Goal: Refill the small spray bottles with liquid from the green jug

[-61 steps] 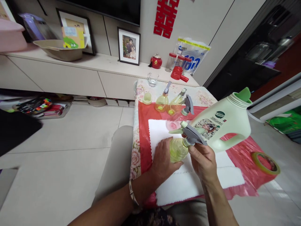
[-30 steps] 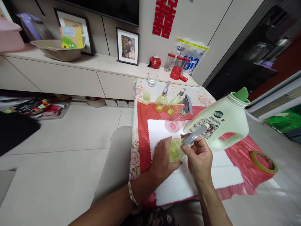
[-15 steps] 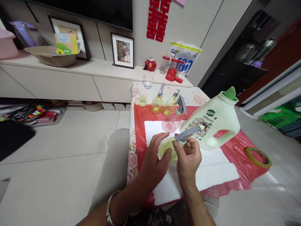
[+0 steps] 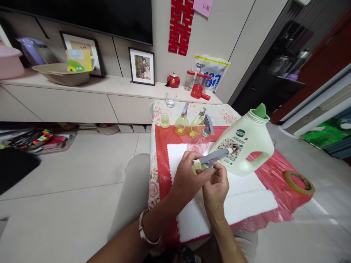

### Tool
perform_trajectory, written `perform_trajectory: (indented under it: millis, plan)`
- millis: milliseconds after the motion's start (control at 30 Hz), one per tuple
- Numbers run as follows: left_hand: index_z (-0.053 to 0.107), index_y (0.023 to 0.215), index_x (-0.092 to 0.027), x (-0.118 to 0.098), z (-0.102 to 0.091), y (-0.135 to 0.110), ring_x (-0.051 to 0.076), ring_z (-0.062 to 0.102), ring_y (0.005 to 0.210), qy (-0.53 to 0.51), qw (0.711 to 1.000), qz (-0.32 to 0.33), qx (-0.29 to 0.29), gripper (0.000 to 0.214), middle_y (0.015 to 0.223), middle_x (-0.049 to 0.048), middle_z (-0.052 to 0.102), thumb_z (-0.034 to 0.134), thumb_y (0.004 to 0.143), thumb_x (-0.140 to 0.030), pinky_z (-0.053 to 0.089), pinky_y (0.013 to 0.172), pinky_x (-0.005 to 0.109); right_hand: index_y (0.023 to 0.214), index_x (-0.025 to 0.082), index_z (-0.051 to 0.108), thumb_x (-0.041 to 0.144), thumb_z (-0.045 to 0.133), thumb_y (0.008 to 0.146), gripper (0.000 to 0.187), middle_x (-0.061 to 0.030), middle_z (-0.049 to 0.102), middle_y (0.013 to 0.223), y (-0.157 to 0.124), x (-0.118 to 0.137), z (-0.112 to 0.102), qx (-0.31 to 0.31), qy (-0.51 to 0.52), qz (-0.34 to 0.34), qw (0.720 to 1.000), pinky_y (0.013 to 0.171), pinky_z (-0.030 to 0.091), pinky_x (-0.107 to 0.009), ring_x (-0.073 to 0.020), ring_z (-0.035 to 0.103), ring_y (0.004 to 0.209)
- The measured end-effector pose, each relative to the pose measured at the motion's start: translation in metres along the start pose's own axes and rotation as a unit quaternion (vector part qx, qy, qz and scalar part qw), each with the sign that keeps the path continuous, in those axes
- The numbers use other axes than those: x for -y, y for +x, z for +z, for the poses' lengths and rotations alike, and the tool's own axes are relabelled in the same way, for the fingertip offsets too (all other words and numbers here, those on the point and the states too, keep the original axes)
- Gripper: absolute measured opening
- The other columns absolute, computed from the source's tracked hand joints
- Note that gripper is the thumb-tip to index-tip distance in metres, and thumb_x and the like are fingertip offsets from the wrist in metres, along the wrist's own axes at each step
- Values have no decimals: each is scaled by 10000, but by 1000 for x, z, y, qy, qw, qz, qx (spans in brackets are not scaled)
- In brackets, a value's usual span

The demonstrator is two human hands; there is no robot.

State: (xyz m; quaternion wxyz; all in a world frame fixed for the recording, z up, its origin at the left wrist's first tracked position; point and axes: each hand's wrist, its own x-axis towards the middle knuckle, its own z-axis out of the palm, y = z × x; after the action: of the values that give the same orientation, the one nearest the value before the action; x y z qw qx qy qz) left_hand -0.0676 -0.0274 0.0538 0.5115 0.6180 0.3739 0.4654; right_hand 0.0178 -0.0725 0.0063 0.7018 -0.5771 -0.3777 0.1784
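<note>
Steadying a small spray bottle (image 4: 196, 167) with both hands, above the white cloth (image 4: 246, 201) at the near side of the table. Left hand (image 4: 188, 173) is curled round the pale-green body, fingers on the far side, thumb lying across just below the grey trigger head (image 4: 215, 157). Right hand (image 4: 217, 184) has bent fingers at the neck, under the head; its thumb is mostly covered by the left one, so can't tell how firm that pinch is. Left grip is narrow, wrapped on the bottle. Bottle's tilted, nozzle toward the green jug (image 4: 244, 146). Liquid level is hidden by the hands. Handling, my read: light, thin clear plastic, body gives if squeezed; slick if wet. Head looks stiff but top-heavy, lever easy to knock. Best hold: palm round the body below the shoulder, fingertips on the collar for any twist, not on the lever. Pink spray bottle (image 4: 197, 147) sits just beyond the hands, close enough to bump; two yellow spray bottles (image 4: 181, 125) stand behind it.
</note>
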Motion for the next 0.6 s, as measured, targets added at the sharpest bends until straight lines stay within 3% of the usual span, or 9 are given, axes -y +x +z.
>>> perform_trajectory:
  millis: [233, 433, 600]
  plan:
    - [645, 987, -210, 5, -11, 4, 216, 592, 1061, -13, 996, 41, 82, 173, 1086, 53, 588, 635, 828, -278, 477, 993, 370, 1223, 197, 546, 388, 734, 818, 486, -87, 596, 1231, -3, -10, -12, 71, -37, -21, 997, 1013, 479, -370, -212, 572, 1166]
    - [641, 1014, -201, 8, -19, 8, 228, 605, 1074, -95, 984, 9, 154, 213, 1089, 57, 632, 636, 857, -345, 483, 978, 365, 1322, 230, 536, 376, 761, 805, 583, -70, 590, 1275, -2, -10, -19, 158, -75, -11, 985, 1002, 471, -366, -225, 559, 1181]
    - [626, 1086, -202, 14, -22, 14, 217, 630, 1064, -201, 956, -31, 211, 295, 1062, 46, 676, 706, 846, -352, 476, 917, 316, 1288, 234, 570, 364, 759, 807, 533, -53, 617, 1223, 3, -6, -22, 191, -84, -10, 978, 968, 488, -345, -217, 586, 1129]
